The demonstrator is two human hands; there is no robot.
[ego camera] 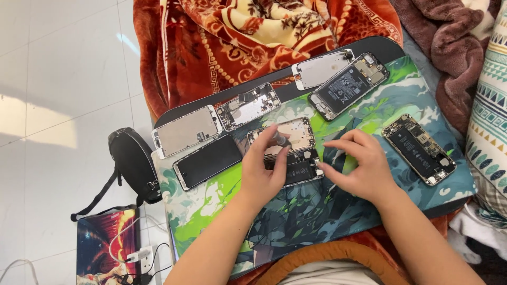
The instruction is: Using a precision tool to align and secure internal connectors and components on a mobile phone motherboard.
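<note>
I have the opened phones spread out flat across the green-and-blue mat [327, 211], each one apart from its neighbours so nothing overlaps. The one I'm working on — the opened phone [296, 163] with its screen panel [288, 132] folded back on the far side — sits in the middle, closest to both my hands.

My left hand [264, 171] rests over the left part of that phone, fingers curled and pinched with the thumb near the hinge edge; whether it grips a small part there I cannot tell. My right hand [359, 169] lies just right of it, fingers loosely bent and spread, fingertips touching the phone's right edge — holding nothing.

Far left lie a silver screen back [187, 131] and a black screen [207, 161]; a battery-side phone [420, 149] lies right, well apart. A black bag [132, 158] sits on the floor left.
</note>
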